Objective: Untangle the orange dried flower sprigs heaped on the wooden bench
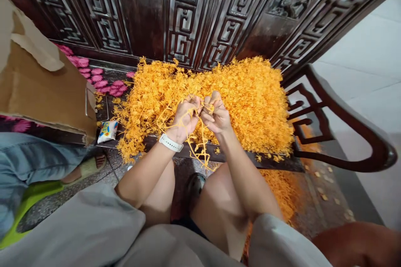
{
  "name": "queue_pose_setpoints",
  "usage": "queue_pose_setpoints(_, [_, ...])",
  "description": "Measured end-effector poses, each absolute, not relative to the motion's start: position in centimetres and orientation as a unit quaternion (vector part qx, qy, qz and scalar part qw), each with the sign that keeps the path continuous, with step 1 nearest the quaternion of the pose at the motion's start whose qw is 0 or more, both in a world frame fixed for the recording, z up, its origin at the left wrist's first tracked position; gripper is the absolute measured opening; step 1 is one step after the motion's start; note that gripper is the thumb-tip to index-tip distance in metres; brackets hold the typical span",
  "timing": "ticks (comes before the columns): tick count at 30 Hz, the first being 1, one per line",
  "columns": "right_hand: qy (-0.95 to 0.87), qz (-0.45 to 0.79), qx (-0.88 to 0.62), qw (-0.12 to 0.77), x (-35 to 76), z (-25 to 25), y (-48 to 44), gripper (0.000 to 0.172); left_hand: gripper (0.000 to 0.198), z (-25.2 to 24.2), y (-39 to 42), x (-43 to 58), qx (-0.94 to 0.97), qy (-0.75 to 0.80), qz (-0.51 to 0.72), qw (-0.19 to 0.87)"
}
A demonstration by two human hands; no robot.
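Note:
A large heap of orange artificial flower pieces (250, 104) lies on a dark wooden bench (225, 158). In front of it my two hands meet, close together. My left hand (185, 119), with a white watch strap at the wrist, has its fingers closed on a thin orange plastic flower stem (203, 144) whose branches dangle below. My right hand (217, 117) pinches a small orange piece (209, 108) at the upper end of the same stem. Fingertips of both hands nearly touch, and part of what they grip is hidden.
A cardboard box (46, 87) stands at the left, beside pink flowers (97, 79) and a small white packet (107, 132). The bench's carved armrest (360, 146) curves out at right. More orange pieces (278, 192) lie on the floor. Another person's leg (40, 158) is at left.

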State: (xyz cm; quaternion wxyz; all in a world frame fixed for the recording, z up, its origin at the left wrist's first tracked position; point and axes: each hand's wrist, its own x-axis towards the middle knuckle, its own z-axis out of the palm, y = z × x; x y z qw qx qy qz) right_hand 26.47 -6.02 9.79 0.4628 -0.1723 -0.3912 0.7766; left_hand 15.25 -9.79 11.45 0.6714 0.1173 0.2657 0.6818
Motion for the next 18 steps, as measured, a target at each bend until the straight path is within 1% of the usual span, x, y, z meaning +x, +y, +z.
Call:
queue_pose_setpoints(6, [-0.426, 0.786, -0.136, 0.427, 27.1, 9.2, -4.7, 0.036, 0.039, 12.0, -10.4, 14.8, 0.090, 0.219, 0.662, 0.711])
queue_pose_setpoints(9, [-0.421, 0.803, -0.086, 0.412, 27.5, 8.9, -4.7, 0.033, 0.042, 12.0, -10.5, 14.8, 0.084, 0.202, 0.643, 0.734])
queue_pose_setpoints(11, [-0.414, 0.811, -0.078, 0.406, 27.9, 8.9, -4.8, 0.030, 0.044, 12.0, -10.5, 14.9, 0.067, 0.207, 0.639, 0.738])
queue_pose_setpoints(15, [-0.409, 0.807, -0.106, 0.412, 28.6, 9.0, -5.1, 0.029, 0.041, 12.3, -10.9, 15.6, 0.068, 0.227, 0.634, 0.736])
queue_pose_setpoints(18, [-0.413, 0.801, -0.080, 0.427, 29.1, 8.8, -5.3, 0.028, 0.037, 12.5, -11.3, 16.3, 0.101, 0.246, 0.621, 0.737])
